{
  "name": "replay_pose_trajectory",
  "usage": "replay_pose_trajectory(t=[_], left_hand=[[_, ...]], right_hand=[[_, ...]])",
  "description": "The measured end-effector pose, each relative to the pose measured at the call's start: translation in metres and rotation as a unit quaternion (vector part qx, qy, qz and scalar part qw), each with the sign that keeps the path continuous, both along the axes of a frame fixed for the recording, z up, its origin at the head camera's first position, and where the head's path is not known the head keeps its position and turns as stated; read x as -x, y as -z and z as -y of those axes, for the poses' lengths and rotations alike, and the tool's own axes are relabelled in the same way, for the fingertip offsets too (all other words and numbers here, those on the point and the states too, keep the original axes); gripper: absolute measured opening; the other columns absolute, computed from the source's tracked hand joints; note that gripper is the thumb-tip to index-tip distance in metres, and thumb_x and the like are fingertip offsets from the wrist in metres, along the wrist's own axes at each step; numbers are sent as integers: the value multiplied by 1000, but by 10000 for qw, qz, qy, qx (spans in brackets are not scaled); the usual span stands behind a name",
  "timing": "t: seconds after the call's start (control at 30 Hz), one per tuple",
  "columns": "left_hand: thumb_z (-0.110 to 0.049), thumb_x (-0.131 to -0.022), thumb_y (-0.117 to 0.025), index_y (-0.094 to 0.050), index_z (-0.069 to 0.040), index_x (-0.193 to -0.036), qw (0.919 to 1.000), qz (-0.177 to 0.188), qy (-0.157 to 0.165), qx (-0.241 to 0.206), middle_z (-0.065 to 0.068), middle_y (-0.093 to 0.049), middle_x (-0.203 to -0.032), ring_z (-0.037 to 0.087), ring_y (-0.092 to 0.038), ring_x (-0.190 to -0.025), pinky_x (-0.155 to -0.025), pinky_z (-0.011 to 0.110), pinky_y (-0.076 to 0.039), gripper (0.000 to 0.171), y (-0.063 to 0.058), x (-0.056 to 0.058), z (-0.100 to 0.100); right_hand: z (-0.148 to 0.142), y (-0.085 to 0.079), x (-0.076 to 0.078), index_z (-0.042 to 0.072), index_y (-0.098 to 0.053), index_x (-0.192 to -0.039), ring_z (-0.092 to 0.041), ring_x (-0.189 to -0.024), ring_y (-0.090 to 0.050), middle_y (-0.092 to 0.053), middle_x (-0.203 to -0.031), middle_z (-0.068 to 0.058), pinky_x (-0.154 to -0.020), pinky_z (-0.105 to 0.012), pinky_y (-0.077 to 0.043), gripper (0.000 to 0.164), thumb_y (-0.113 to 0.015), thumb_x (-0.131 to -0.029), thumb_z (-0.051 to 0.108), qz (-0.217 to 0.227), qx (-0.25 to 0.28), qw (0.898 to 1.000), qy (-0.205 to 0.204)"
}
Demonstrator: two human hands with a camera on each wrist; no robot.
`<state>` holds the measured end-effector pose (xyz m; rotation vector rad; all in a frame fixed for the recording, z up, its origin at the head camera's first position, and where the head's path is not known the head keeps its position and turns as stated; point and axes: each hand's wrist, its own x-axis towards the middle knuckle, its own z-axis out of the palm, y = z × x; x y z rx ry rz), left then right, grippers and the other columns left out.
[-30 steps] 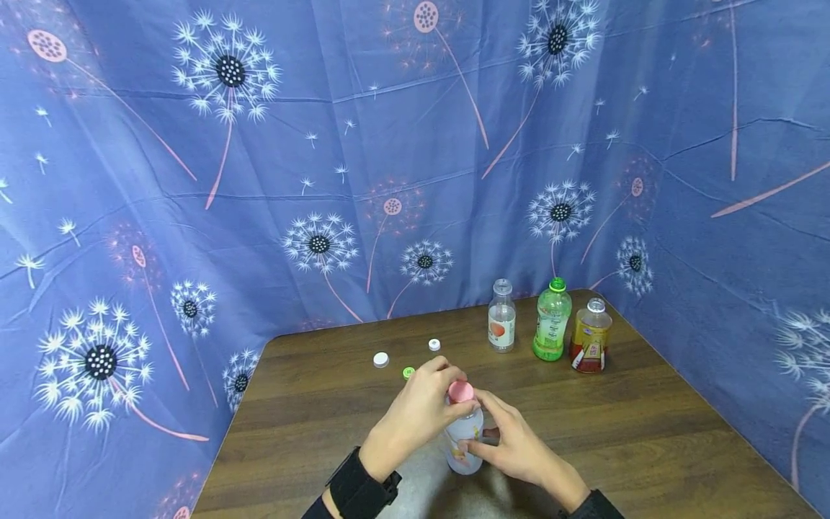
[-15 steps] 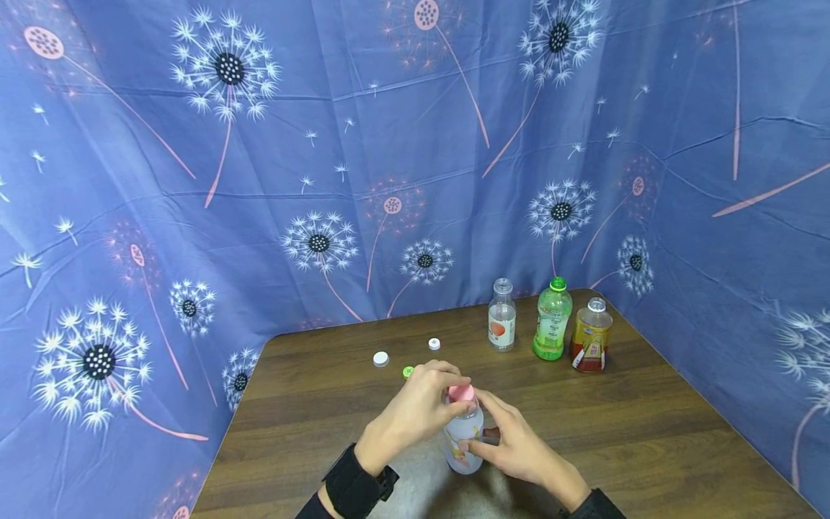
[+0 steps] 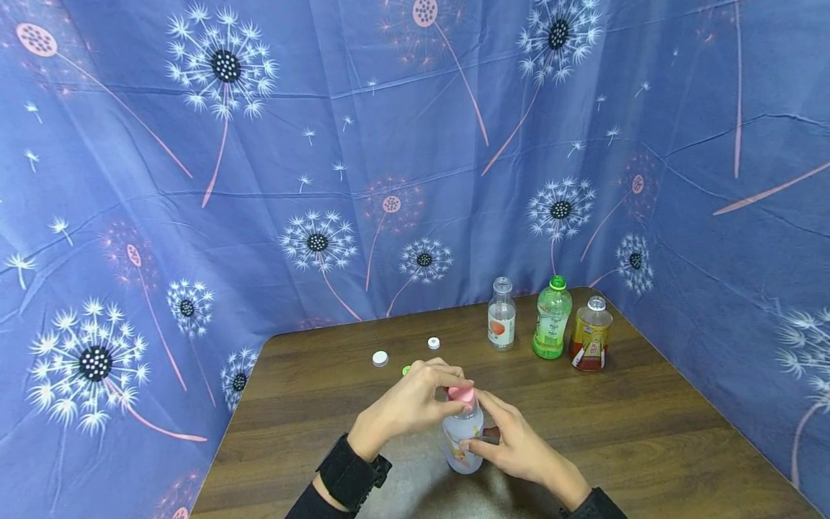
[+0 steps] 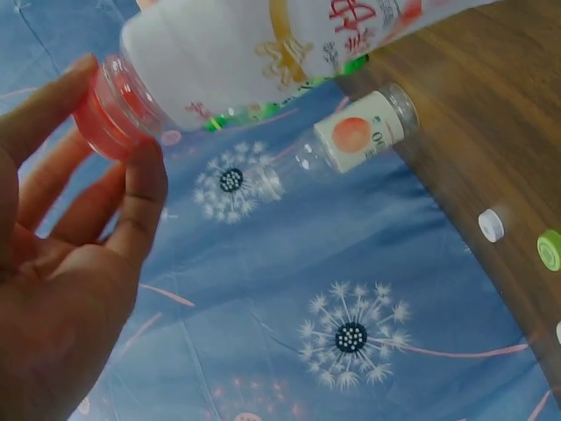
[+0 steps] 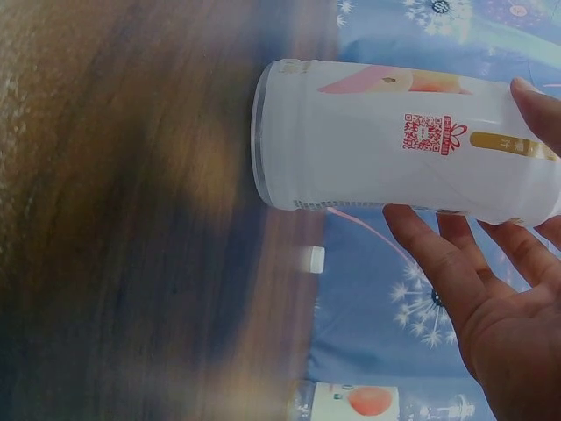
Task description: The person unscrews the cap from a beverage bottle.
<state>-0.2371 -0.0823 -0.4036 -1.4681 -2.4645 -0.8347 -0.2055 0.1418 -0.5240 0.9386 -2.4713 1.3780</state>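
A plastic bottle (image 3: 462,447) with a white label stands upright at the front of the wooden table. Its pink cap (image 4: 112,118) sits at the top of the clear neck. My left hand (image 3: 411,400) pinches that cap between thumb and fingers. Around the bottle's body, from the right, my right hand (image 3: 515,443) holds on with thumb and fingers, as the right wrist view also shows. That view has the white label (image 5: 368,132) with its printed code facing the camera.
At the back right stand three uncapped bottles: a clear bottle (image 3: 501,321), a green bottle (image 3: 551,324) and an amber bottle (image 3: 591,339). Two white caps (image 3: 380,358) and a green cap (image 4: 550,251) lie on the table (image 3: 311,389). A dandelion-print cloth (image 3: 389,144) hangs behind.
My left hand and wrist have turned slightly, the wrist shifting left, while its fingers stay at the pink cap. The right hand keeps its hold on the bottle.
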Motion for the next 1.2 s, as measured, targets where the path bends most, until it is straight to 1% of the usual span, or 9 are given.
replay_pose_trajectory(t=[0.23, 0.33, 0.5, 0.67, 0.77, 0.83, 0.93, 1.07, 1.2], left_hand=[[-18, -93, -81, -79, -7, -121, 9995, 131, 296, 34, -8, -69, -97, 6, -59, -95, -83, 12, -48, 30, 2, 6, 4], [-19, -93, -81, -79, -8, -122, 9997, 49, 242, 69, -7, -71, -99, 5, -61, -97, -85, 13, -49, 30, 3, 5, 4], [-23, -90, -85, -78, -8, -121, 9994, -154, -301, 71, -2, -74, -109, 5, -67, -100, -85, 11, -52, 35, 5, -3, -1], [-41, -86, -87, -77, -8, -120, 9918, -715, -1039, 200, -1, -68, -104, 0, -62, -83, -72, 6, -49, 49, 6, -14, -10], [-41, -86, -87, -79, -10, -110, 9859, -968, -1339, 270, -2, -66, -96, -1, -56, -75, -64, 5, -46, 40, 6, -17, -14], [-38, -87, -87, -79, -11, -104, 9835, -1062, -1431, 323, -3, -64, -92, -2, -54, -73, -62, 6, -44, 32, 6, -18, -16], [-34, -89, -85, -80, -12, -100, 9816, -1237, -1401, 396, -4, -64, -90, -1, -53, -73, -63, 7, -45, 25, 7, -19, -18], [-32, -91, -84, -80, -13, -97, 9802, -1499, -1233, 399, -4, -64, -91, 1, -54, -74, -65, 9, -46, 21, 8, -19, -19], [-31, -92, -83, -79, -15, -95, 9821, -1485, -1096, 364, -5, -63, -92, 1, -56, -76, -67, 8, -47, 17, 8, -18, -18]], right_hand=[[-1, -1, -1, 31, -35, -161, -24, -132, -61, -53, -154, 0, -94, -33, -60, 80, -79, -94, 38, 129, 40, 9999, -59], [-1, -1, -2, 30, -35, -162, -25, -132, -60, -52, -155, -2, -93, -34, -61, 80, -79, -95, 37, 131, 42, 9999, -82], [-2, 0, -3, 26, -33, -163, -29, -132, -60, -51, -156, -5, -90, -34, -62, 82, -78, -95, 36, 195, 79, 9997, -86], [-2, 0, -4, 26, -32, -164, -34, -133, -58, -51, -157, -6, -87, -31, -62, 83, -79, -96, 32, 455, 194, 9987, -141], [-1, 0, -3, 28, -34, -163, -34, -135, -57, -51, -156, -5, -89, -31, -62, 81, -79, -95, 32, 452, 199, 9987, -135], [0, 1, -3, 27, -37, -162, -33, -136, -57, -52, -156, -5, -93, -33, -61, 79, -79, -95, 32, 258, 119, 9995, -101], [0, 1, -2, 24, -39, -161, -33, -136, -57, -52, -155, -7, -92, -34, -61, 77, -79, -95, 30, -2, 89, 9999, -106], [-1, 1, -3, 26, -41, -159, -32, -135, -57, -52, -155, -6, -89, -30, -62, 76, -80, -94, 28, 62, 203, 9997, -148], [-1, 0, -3, 27, -41, -158, -30, -136, -58, -54, -154, -2, -96, -35, -60, 76, -81, -93, 29, -162, 70, 9998, -63]])
